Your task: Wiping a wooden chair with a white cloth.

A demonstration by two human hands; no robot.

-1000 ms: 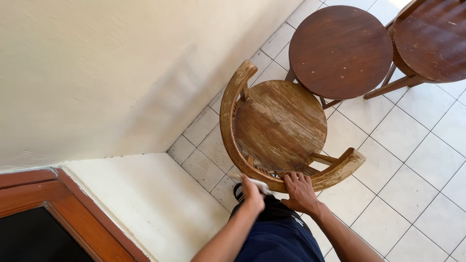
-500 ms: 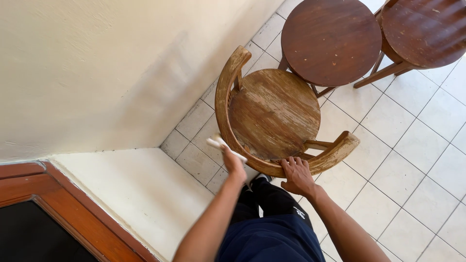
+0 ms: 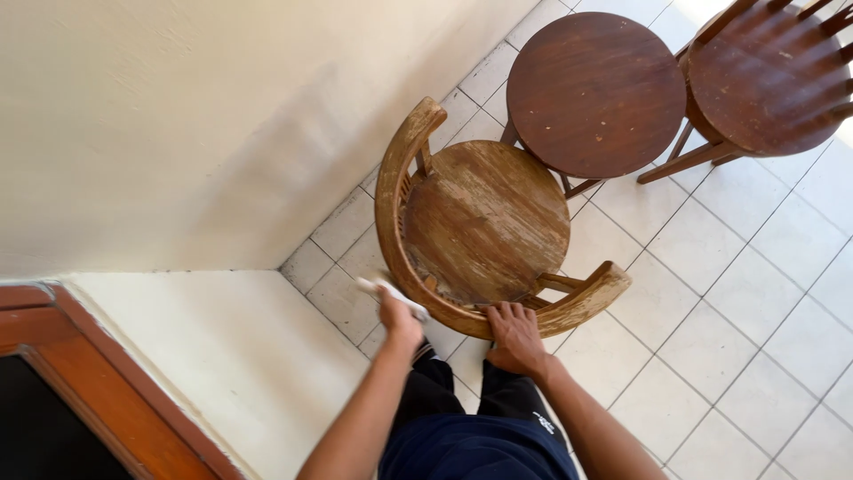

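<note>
A worn wooden chair [image 3: 484, 218] with a round seat and a curved backrest [image 3: 391, 191] stands on the tiled floor below me. My left hand [image 3: 398, 322] holds a small white cloth [image 3: 389, 292] against the outside of the backrest at its lower left bend. My right hand [image 3: 515, 336] rests flat on the backrest rail nearest me, fingers spread over the wood. My dark trousers show at the bottom of the head view.
A round dark wooden table [image 3: 593, 89] stands just beyond the chair, and a second slatted wooden chair [image 3: 769, 76] sits at the top right. A cream wall [image 3: 178, 133] runs along the left, with a wooden door frame [image 3: 98, 382] at the lower left.
My left hand with the cloth has slid leftward along the curved backrest, from near my right hand to the lower left bend. My right hand has stayed on the rail.
</note>
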